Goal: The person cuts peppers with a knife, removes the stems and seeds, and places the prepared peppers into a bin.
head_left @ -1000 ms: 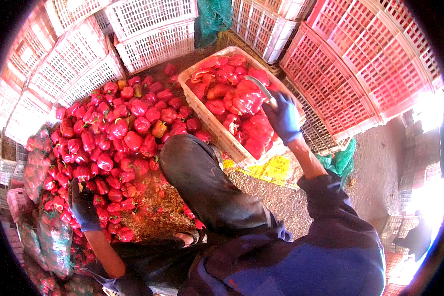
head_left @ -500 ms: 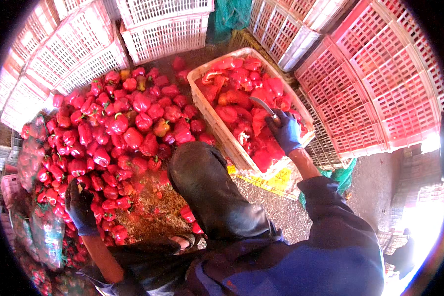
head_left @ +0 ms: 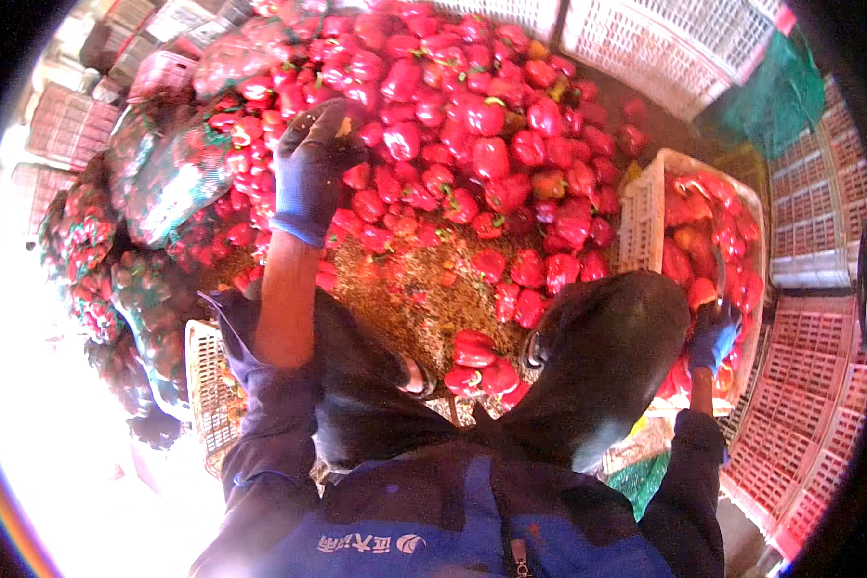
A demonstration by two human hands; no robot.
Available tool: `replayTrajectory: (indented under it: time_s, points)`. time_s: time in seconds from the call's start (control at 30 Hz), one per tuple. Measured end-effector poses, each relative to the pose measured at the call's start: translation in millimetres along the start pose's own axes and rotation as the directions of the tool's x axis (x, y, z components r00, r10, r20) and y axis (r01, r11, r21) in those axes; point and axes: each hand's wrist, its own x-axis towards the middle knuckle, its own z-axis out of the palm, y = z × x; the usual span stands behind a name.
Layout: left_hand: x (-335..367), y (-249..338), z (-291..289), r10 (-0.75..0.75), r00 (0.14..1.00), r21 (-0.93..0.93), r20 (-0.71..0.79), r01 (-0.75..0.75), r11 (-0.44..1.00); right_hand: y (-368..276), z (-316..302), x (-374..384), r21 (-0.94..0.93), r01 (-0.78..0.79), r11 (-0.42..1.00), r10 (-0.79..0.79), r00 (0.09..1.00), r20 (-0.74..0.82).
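My left hand [head_left: 316,164], in a dark blue glove, is over the left part of a heap of whole red bell peppers [head_left: 491,159]. Its fingers are curled, and a small tan bit shows at them, too unclear to name. My right hand [head_left: 713,337], gloved in blue, is closed on a knife [head_left: 720,273] whose curved blade points away from me. The knife is over a pale plastic crate [head_left: 643,217] on the right, filled with cut red pepper pieces [head_left: 689,207]. The knife's handle is hidden in the glove.
Stacked crates [head_left: 790,405] stand along the right, with more white crates [head_left: 660,48] behind the heap. Net sacks of peppers [head_left: 178,183] lie at the left. A few peppers [head_left: 482,361] rest on the floor between my feet. Another crate [head_left: 207,385] is beside my left leg.
The view has swung left, so the heap now appears nearer the middle and the crate at the far right. My right hand keeps the knife over the crate; my left stays over the heap.
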Motion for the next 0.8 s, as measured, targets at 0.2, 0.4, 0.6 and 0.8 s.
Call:
replayTrajectory:
  time_s: [0.2,0.4,0.6,0.8]
  points:
    - [-74.2,61.2,-97.3,0.19,0.916,-0.155,-0.353,-0.257,0.954,55.5,22.0,0.4,0.202,-0.214,0.956,0.192,0.974,0.122]
    - [-258.4,24.2,-289.1,0.035,0.721,0.217,-0.692,0.161,0.963,61.2,31.1,-2.0,0.66,-0.245,0.71,0.104,0.964,0.245]
    - [-349.4,-51.0,-359.7,0.302,0.79,0.832,-0.533,0.426,0.354,88.6,25.6,28.4,0.593,-0.351,0.724,0.176,0.926,0.333]
    - [-177.3,-91.6,-299.6,-0.159,0.874,0.505,-0.459,0.405,0.762,60.4,-3.2,149.1,0.832,-0.371,0.412,0.162,0.929,0.334]
